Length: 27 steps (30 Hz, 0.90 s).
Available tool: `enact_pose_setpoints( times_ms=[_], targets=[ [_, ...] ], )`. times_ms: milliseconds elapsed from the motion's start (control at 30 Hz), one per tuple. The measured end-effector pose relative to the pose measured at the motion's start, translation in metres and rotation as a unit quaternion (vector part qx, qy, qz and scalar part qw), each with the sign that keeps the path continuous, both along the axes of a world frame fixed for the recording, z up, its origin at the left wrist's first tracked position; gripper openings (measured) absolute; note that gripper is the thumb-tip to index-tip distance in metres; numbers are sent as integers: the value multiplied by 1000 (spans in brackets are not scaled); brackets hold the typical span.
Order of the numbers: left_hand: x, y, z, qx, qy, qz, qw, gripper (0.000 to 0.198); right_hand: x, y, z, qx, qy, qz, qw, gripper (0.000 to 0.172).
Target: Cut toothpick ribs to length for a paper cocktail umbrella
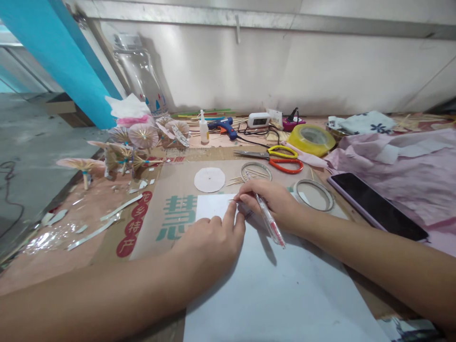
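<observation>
White paper sheet (278,285), lying flat on a cardboard mat (167,190) at 6 o'clock, directly before the person and running to the near edge of the view. It is judged very light, limp and easily creased or slid, so it is best pinned from above with flat fingers or lifted by a free corner, not pinched mid-sheet. The left hand (210,242) rests knuckles-up on the sheet near its far-left corner. Its fingers are loosely curled, it grasps nothing, and the extended index finger presses the paper down. The right hand (274,202), at 1 o'clock from the left, is closed in a writing grip around a clear pen (269,218) with red inside, its tip down at the sheet's far edge. A thin sliver shows between the two hands' fingertips, and what it is cannot be told. The sheet looks plain, matt and unmarked, with straight edges and a square far-left corner, and arm shadows fall across its middle. Surroundings, from the sheet: small paper umbrellas (123,152) at 10 o'clock; a cut paper circle (209,180) at 12 o'clock, just beyond the far edge; a glue bottle (204,127) farther back; scissors (281,159) with yellow and orange handles at 1 o'clock; a yellow tape roll (311,139) beyond them; a dark phone (377,206) at 2 o'clock, beside a pink cloth (399,161).
</observation>
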<state>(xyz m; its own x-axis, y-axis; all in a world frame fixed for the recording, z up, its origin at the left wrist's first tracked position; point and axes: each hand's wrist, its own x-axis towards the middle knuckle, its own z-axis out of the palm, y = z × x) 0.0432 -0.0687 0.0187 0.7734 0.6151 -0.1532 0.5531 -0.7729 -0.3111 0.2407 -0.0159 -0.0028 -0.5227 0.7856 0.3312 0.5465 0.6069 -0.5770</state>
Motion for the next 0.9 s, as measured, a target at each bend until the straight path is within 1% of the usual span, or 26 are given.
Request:
enact_pose_setpoints(
  times_ms=[133,367,467,667,733,800,900],
  targets=[
    [-1,-1,0,-6,0,1,1000,57,-1,0,1,4,-1,1,1000,18],
    [-5,0,-7,38,-34,12,999,57,-1,-1,1,9,5,6,1000,18],
    [-5,1,-8,32,-32,23,999,57,0,0,-1,13,7,5,1000,18],
    [-2,4,3,-14,-19,31,999,53,1,2,-4,25,0,10,1000,17],
    [-2,5,5,-22,-15,37,999,53,1,1,-4,11,13,9,1000,15],
    [-2,6,5,-24,-14,36,999,55,1,1,-5,-24,38,-8,999,13],
    [-4,7,1,-21,-15,26,999,56,2,1,-6,-79,125,-44,988,19]
  ],
)
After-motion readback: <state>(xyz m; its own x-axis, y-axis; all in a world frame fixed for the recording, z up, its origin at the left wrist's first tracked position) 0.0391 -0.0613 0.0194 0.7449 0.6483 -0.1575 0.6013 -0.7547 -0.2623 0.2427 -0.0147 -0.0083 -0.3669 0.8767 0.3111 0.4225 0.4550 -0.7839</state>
